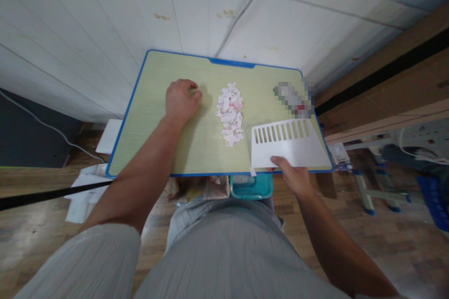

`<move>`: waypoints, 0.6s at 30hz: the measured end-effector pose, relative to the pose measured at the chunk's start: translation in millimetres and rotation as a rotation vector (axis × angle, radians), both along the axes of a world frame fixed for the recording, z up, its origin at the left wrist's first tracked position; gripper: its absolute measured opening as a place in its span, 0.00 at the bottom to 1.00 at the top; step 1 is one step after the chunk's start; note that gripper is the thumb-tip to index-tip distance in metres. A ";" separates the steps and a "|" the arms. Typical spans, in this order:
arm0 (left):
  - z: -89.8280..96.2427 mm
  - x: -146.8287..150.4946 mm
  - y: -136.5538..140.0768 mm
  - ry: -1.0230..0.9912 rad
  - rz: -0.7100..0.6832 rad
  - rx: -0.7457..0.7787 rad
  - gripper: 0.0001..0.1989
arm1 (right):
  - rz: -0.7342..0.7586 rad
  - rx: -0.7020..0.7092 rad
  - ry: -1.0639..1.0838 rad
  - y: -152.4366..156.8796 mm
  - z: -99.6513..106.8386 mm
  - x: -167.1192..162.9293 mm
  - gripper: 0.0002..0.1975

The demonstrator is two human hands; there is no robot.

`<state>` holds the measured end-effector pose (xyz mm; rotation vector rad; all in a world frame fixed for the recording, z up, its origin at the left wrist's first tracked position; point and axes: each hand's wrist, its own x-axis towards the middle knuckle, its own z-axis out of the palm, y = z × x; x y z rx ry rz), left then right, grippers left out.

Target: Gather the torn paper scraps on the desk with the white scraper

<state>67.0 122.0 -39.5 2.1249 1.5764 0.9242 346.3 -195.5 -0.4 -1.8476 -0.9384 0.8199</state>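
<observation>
- Cannot identify the pixelated object [292, 99], right of centre.
- Cannot see most fingers of the right hand [293, 176] beneath the white slotted board [291, 150], lower right.
- Cannot tell tiny markings on the paper scraps [230, 117], centre.
- Cannot see the whole teal bin [251, 194], lower centre.
- Cannot follow the blue item [434, 203] past the right edge.

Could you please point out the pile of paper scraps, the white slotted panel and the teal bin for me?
Pile of paper scraps [230, 114]: head view, on the middle of the pile.
White slotted panel [290, 149]: head view, on the solid part below the slots.
Teal bin [251, 195]: head view, on its near rim.
</observation>
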 end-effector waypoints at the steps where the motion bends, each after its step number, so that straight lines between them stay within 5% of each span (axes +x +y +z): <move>1: 0.6 0.0 -0.5 0.001 0.002 -0.001 0.11 | 0.008 0.000 0.007 -0.1 0.1 -0.3 0.21; 18: 13.7 2.6 -8.2 0.085 -0.006 0.006 0.11 | 0.016 0.073 -0.055 -1.9 2.9 5.8 0.19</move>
